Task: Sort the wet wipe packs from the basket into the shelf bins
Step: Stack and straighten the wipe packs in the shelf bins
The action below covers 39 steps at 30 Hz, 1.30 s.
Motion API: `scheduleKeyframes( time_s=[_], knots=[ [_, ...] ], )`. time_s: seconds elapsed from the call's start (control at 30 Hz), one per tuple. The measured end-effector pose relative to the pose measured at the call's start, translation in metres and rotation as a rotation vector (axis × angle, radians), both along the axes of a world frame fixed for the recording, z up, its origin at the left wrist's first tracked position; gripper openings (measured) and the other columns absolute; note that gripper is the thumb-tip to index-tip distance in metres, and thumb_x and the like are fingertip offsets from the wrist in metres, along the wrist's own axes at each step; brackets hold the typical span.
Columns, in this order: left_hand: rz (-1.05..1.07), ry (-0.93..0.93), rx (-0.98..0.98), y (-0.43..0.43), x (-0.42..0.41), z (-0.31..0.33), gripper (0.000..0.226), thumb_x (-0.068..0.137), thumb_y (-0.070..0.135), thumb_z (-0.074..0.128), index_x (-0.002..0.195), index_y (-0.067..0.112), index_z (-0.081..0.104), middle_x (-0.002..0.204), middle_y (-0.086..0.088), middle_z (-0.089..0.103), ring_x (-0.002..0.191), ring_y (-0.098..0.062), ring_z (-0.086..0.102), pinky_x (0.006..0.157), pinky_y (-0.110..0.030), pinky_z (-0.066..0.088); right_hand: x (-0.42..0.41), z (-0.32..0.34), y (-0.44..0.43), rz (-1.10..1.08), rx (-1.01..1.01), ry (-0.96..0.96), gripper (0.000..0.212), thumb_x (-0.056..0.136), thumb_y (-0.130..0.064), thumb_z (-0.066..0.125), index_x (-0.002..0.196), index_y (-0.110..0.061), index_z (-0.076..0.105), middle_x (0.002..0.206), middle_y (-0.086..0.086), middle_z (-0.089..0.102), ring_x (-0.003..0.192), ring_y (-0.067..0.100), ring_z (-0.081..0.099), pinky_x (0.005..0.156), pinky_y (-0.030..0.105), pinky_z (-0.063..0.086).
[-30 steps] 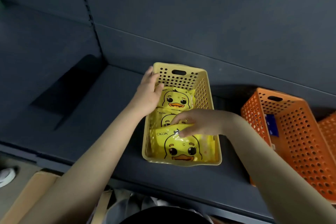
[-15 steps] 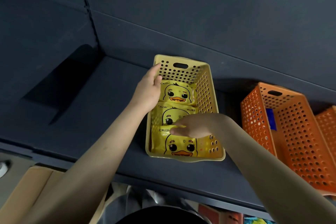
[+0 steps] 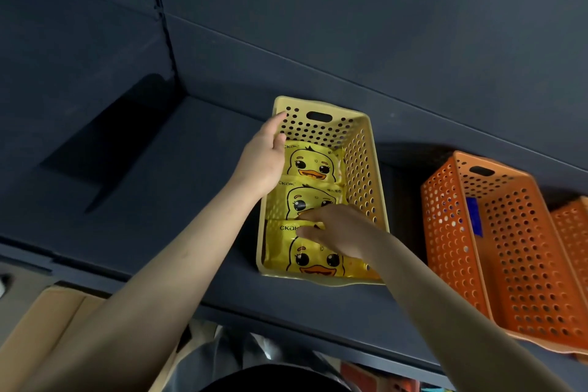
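Packs flat, duck heads rearward

Dim, dark grey shelving

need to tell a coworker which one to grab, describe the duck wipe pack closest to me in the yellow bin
On the dark shelf, find the yellow perforated bin, left of the orange bin. Three duck-face packs lie in a row inside it. The nearest duck pack is against the bin's front wall with the right hand resting on its top edge; its neighbours lie farther back.
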<state>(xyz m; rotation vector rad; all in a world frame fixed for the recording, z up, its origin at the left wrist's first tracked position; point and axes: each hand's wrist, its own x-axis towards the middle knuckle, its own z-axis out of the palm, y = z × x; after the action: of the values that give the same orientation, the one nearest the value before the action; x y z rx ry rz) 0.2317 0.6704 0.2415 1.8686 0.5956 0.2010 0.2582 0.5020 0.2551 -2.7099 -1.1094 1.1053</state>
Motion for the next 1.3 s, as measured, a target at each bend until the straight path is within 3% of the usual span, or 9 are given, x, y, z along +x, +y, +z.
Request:
scheduleKeyframes(
  time_s=[0.17,0.23,0.33,0.53,0.87,0.97,1.07,1.17,1.3],
  knots=[
    [0.000,0.004,0.015,0.000,0.000,-0.001,0.045,0.106,0.025,0.030,0.150,0.034,0.027,0.155,0.002,0.035,0.134,-0.012,0.043,0.081,-0.001,0.031,0.002,-0.012,0.005,-0.059,0.036,0.079,0.054,0.096,-0.049,0.049,0.143,-0.024,0.044,0.153,0.001,0.038,0.143,0.023,0.031,0.118,0.048,0.021],
    [-0.004,-0.001,0.017,0.000,0.000,-0.002,0.045,0.106,0.024,0.030,0.150,0.034,0.028,0.155,0.003,0.034,0.139,-0.015,0.038,0.095,-0.016,0.029,-0.003,-0.017,0.006,-0.092,0.083,0.038,0.052,0.095,-0.046,0.053,0.141,-0.022,0.046,0.149,0.003,0.044,0.137,0.023,0.039,0.113,0.043,0.032],
    [-0.006,-0.004,0.003,0.001,0.000,-0.002,0.045,0.106,0.025,0.031,0.150,0.035,0.028,0.156,0.005,0.033,0.140,-0.015,0.036,0.098,-0.021,0.028,-0.004,-0.019,0.005,-0.180,0.149,0.007,0.050,0.087,-0.046,0.064,0.130,-0.021,0.057,0.135,0.001,0.057,0.120,0.019,0.056,0.097,0.031,0.047],
    [-0.005,0.004,0.009,0.002,-0.001,0.000,0.044,0.106,0.025,0.030,0.149,0.036,0.029,0.155,0.006,0.034,0.140,-0.015,0.036,0.098,-0.021,0.028,0.007,-0.007,-0.002,-0.197,0.358,-0.139,0.009,0.086,-0.027,0.072,0.091,-0.021,0.075,0.093,-0.010,0.069,0.081,0.002,0.061,0.077,0.017,0.052],
    [-0.006,0.005,0.029,0.001,-0.001,0.002,0.044,0.106,0.025,0.030,0.149,0.034,0.031,0.155,0.004,0.035,0.139,-0.017,0.038,0.095,-0.021,0.029,0.023,0.001,0.030,-0.034,-0.203,-0.009,0.033,0.092,-0.036,0.063,0.119,-0.019,0.068,0.129,0.002,0.062,0.120,0.024,0.056,0.103,0.040,0.046],
    [-0.014,0.006,0.034,0.002,-0.001,0.002,0.043,0.106,0.026,0.030,0.148,0.035,0.032,0.155,0.005,0.034,0.140,-0.017,0.037,0.096,-0.021,0.027,0.022,-0.006,0.021,-0.217,0.112,-0.160,0.027,0.086,-0.042,0.068,0.106,-0.023,0.070,0.115,-0.001,0.066,0.105,0.020,0.063,0.091,0.037,0.054],
    [-0.013,0.008,0.029,0.002,-0.001,0.001,0.043,0.106,0.026,0.030,0.148,0.035,0.032,0.155,0.006,0.034,0.140,-0.016,0.036,0.095,-0.011,0.025,0.024,-0.013,0.018,-0.324,0.443,-0.336,0.037,0.085,-0.036,0.071,0.120,-0.027,0.064,0.124,-0.001,0.060,0.113,0.019,0.058,0.095,0.033,0.050],
    [-0.014,0.003,0.023,0.002,-0.002,0.001,0.043,0.106,0.025,0.030,0.148,0.034,0.032,0.155,0.005,0.035,0.140,-0.015,0.036,0.093,-0.012,0.028,0.027,-0.018,0.025,-0.396,0.381,-0.123,0.050,0.085,-0.036,0.071,0.132,-0.032,0.056,0.138,-0.001,0.048,0.121,0.018,0.051,0.095,0.025,0.039],
    [0.000,-0.007,0.021,0.001,-0.001,0.000,0.042,0.106,0.025,0.030,0.147,0.033,0.034,0.154,0.005,0.036,0.140,-0.016,0.037,0.099,-0.020,0.027,0.025,-0.028,0.025,-0.311,0.271,-0.074,0.055,0.083,-0.043,0.071,0.134,-0.041,0.052,0.141,-0.008,0.041,0.131,0.018,0.034,0.108,0.037,0.031]
  ],
)
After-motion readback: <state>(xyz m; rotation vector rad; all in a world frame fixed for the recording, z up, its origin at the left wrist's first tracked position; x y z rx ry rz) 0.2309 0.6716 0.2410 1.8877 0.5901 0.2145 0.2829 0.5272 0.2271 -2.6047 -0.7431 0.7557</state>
